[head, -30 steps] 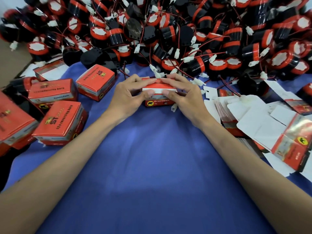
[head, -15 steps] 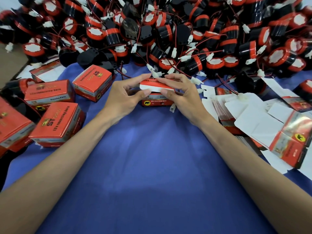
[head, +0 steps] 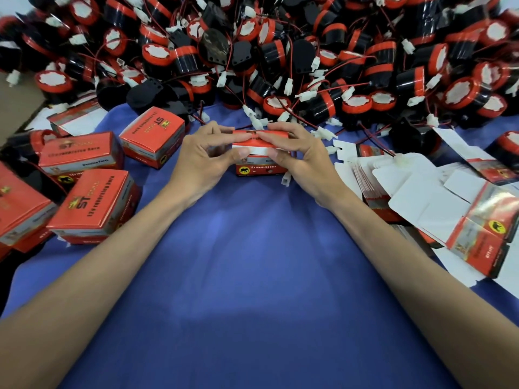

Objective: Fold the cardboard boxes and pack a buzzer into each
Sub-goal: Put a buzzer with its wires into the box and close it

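A small red cardboard box (head: 259, 168) stands on the blue cloth at the centre, its lid flap (head: 252, 141) partly raised with a white tuck edge showing. My left hand (head: 200, 160) pinches the flap's left end between thumb and fingers. My right hand (head: 302, 158) pinches its right end the same way. A white wire connector (head: 286, 179) sticks out beside the box under my right hand. What lies inside the box is hidden. A big heap of black and red buzzers (head: 280, 51) with white plugs fills the far side.
Several closed red boxes (head: 97, 204) lie on the left of the blue cloth (head: 252, 276). Flat unfolded box blanks (head: 449, 209) are stacked at the right. A brown surface (head: 14, 105) shows at the far left edge.
The lid flap was lifted off the box a little and both hands shifted their pinch on it. The view has drifted slightly.
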### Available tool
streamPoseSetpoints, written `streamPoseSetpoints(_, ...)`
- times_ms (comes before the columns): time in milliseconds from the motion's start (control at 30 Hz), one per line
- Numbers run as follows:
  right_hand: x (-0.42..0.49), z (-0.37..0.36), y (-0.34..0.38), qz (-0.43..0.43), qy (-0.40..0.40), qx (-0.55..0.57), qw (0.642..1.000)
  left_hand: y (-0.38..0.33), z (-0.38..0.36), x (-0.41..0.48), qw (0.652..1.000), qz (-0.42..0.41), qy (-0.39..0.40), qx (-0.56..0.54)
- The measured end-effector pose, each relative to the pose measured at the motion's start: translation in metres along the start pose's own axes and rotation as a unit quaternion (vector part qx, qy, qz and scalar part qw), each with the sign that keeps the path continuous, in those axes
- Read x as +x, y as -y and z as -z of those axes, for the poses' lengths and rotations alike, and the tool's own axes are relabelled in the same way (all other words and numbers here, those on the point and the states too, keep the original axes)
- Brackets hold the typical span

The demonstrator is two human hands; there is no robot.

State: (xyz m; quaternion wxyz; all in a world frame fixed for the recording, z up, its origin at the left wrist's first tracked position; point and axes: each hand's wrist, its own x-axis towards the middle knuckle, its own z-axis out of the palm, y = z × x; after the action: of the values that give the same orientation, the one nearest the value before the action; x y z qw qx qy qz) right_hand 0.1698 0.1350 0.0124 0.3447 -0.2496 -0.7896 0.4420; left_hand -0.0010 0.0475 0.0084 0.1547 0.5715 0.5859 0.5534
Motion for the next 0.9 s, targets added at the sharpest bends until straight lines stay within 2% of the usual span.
streamPoseSetpoints(100, -0.0004, 0.0002, -0.0011, -0.009, -0.009, 0.023, 1.0, 0.0014, -0.0006, 0.0, 0.998, -0.035, 0.006, 0.059)
streamPoseSetpoints(233, -0.0011, 0.0025, -0.0021, -0.039, -0.023, 0.119, 0.992, 0.0031, -0.0015, 0.0003, 0.987, -0.092, -0.002, 0.136)
streamPoseSetpoints(367, -0.0006, 0.0047, -0.0046, -0.04, -0.021, 0.148, 0.988, 0.0013, -0.0018, 0.0004, 0.986, -0.101, 0.013, 0.134)
streamPoseSetpoints(533, -0.0003, 0.0038, -0.0044, -0.032, -0.022, 0.12, 0.992, -0.0003, -0.0033, 0.0001, 0.982, -0.123, 0.004, 0.143)
streamPoseSetpoints(667, -0.0005, -0.0003, -0.0022, -0.012, -0.02, -0.014, 1.0, -0.0029, -0.005, -0.0018, 0.971, -0.146, 0.012, 0.188)
streamPoseSetpoints(767, -0.001, 0.0001, -0.0004, -0.018, -0.019, 0.018, 1.0, -0.0021, -0.0069, -0.0024, 0.959, -0.179, 0.026, 0.219)
streamPoseSetpoints(900, -0.0021, 0.0007, -0.0012, -0.004, -0.016, -0.002, 1.0, 0.0027, -0.0067, -0.0011, 0.95, -0.215, -0.008, 0.225)
